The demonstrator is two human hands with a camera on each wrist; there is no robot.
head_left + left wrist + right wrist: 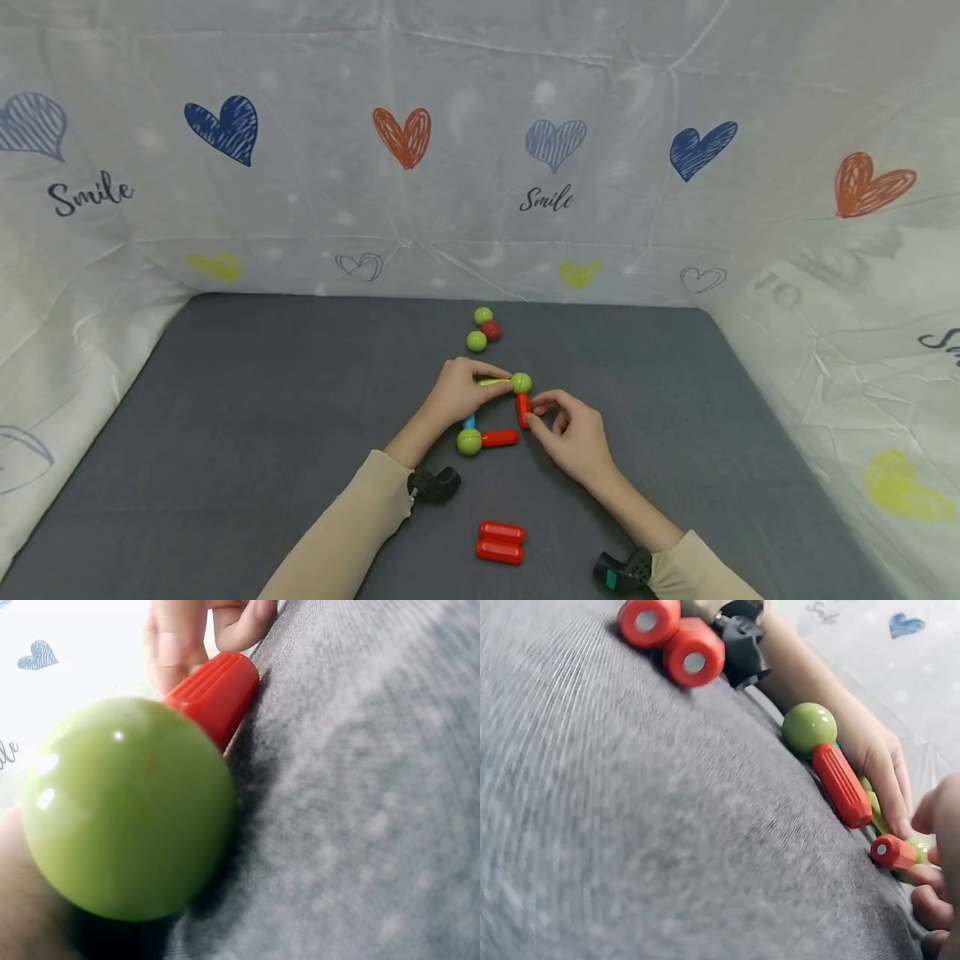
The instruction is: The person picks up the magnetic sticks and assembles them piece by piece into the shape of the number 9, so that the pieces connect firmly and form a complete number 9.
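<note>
Back wall: pale printed sheet [465, 217], creased, spanning the upper half of the head view. Print noted: dark blue heart [225, 131] at upper left, orange-red heart [402, 138] at upper centre, yellow heart [579, 272] right of centre, "Smile" lettering [90, 193] at far left. Left side panel [67, 333] and right side panel [832, 375] hang wrinkled at the frame edges. Dark grey work surface [262, 400], visibly woven, fills the lower centre; its far edge runs nearly straight. Light: sheet reads nearly white at the left wrist view's upper left.
</note>
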